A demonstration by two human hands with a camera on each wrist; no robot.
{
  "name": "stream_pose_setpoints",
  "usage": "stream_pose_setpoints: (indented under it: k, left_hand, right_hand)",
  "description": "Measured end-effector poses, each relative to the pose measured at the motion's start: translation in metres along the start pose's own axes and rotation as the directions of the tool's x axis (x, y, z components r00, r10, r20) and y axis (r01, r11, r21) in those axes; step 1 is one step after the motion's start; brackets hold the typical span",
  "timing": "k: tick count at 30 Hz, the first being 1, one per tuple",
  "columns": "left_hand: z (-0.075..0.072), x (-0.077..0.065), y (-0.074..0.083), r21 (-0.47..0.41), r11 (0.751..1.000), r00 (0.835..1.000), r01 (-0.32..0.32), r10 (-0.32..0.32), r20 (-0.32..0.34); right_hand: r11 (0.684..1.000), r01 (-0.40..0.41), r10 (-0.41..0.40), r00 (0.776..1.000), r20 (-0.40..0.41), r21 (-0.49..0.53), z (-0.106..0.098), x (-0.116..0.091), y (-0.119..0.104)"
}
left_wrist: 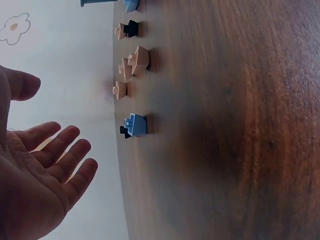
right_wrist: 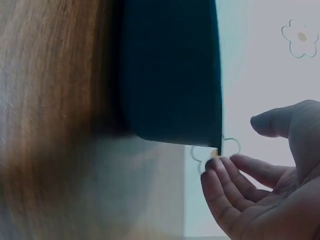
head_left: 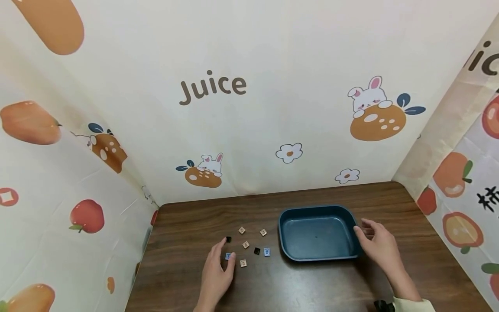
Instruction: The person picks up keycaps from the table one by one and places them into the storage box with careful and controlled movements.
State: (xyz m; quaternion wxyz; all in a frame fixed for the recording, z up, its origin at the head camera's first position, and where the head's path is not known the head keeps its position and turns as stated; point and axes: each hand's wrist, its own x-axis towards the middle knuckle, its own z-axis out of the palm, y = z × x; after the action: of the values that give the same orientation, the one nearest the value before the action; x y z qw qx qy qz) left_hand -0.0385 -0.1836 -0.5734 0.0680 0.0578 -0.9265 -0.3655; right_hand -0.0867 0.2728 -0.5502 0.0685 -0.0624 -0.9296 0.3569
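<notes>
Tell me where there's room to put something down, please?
Bare table lies left of the left grip, and on the near side of the tray. The tray's inside is bare too. It's crowded between left grip and tray, where small pieces are scattered, and at the tray's right end, where the right grip is.

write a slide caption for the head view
Left fingers near small tan, black and blue pieces; right fingers beside a blue tray on a wood-grain table.
</notes>
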Motion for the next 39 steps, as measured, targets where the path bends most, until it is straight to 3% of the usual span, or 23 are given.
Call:
stream_pose_setpoints:
  k: [4, 10, 18, 24, 26, 34, 39]
  left_hand:
    - [-0.001, -0.001, -0.003, -0.004, 0.999, 0.999, 0.037, -0.037, 0.006]
    - [0.001, -0.002, -0.012, 0.011, 0.998, 0.998, 0.058, -0.057, -0.010]
    - [0.004, -0.002, -0.022, 0.025, 0.997, 0.997, 0.076, -0.076, 0.003]
    - [0.005, -0.001, -0.026, 0.026, 0.995, 0.995, 0.099, -0.099, 0.007]
    - [0.006, -0.001, -0.026, 0.030, 0.995, 0.995, 0.099, -0.100, 0.003]
    - [0.007, 0.000, -0.028, 0.051, 0.992, 0.993, 0.118, -0.118, -0.003]
    - [0.007, 0.001, -0.028, 0.075, 0.990, 0.992, 0.122, -0.123, 0.007]
  right_hand:
    - [0.993, -0.110, 0.103, 0.987, 0.122, 0.052, 0.002, 0.008, 0.014]
    - [0.932, -0.315, 0.247, 0.913, 0.325, 0.178, 0.001, 0.016, 0.028]
    - [0.858, -0.431, 0.294, 0.859, 0.419, 0.281, -0.002, 0.023, 0.034]
    - [0.758, -0.544, 0.323, 0.792, 0.519, 0.359, -0.007, 0.031, 0.039]
    - [0.738, -0.561, 0.311, 0.775, 0.549, 0.374, -0.009, 0.033, 0.041]
    - [0.739, -0.566, 0.269, 0.745, 0.610, 0.366, -0.013, 0.038, 0.048]
    - [0.732, -0.568, 0.248, 0.737, 0.628, 0.377, -0.011, 0.039, 0.050]
